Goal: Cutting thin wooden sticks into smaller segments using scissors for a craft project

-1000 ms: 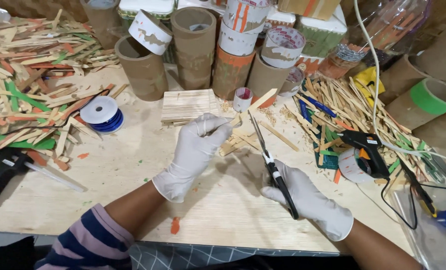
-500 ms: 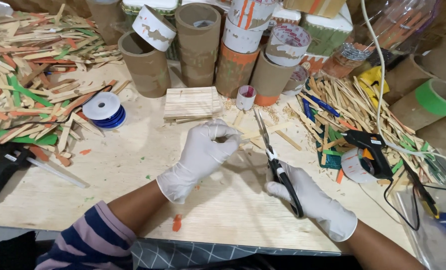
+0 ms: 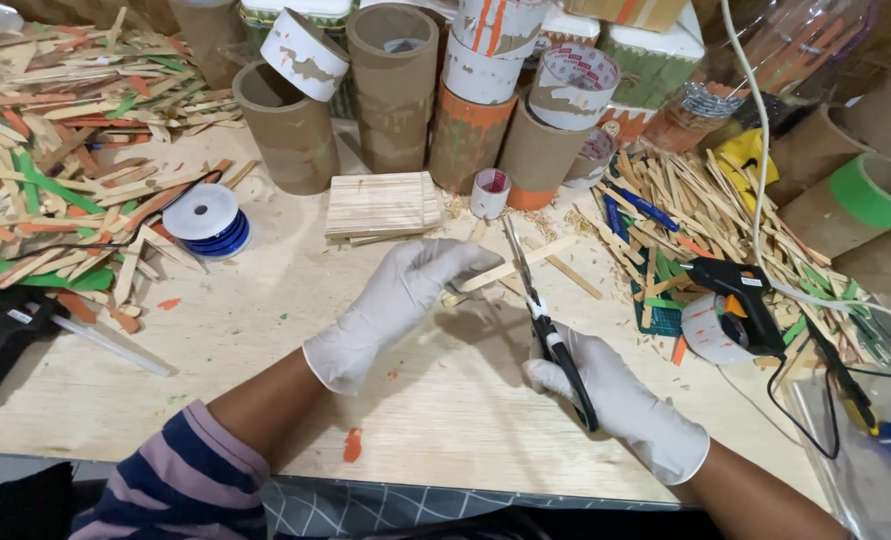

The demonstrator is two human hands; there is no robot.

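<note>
My left hand (image 3: 391, 305), in a white glove, pinches a flat wooden stick (image 3: 519, 264) that points up and to the right over the plywood table (image 3: 266, 380). My right hand (image 3: 621, 400), also gloved, grips black-handled scissors (image 3: 538, 305); their blades reach up across the stick near its middle. A panel of glued sticks (image 3: 381, 205) lies just beyond my left hand, with a small white roll (image 3: 490, 192) beside it.
Cardboard tubes (image 3: 391, 85) stand along the back. Loose coloured sticks (image 3: 56, 190) pile at the left, and more sticks (image 3: 686, 215) at the right. Black glue guns lie at left (image 3: 6, 340) and right (image 3: 736, 295), beside a tape roll (image 3: 711, 328). A blue-white spool (image 3: 206, 220) sits nearby.
Both hands have shifted slightly down and toward me with the stick and scissors. The scissor blades now sit across the stick.
</note>
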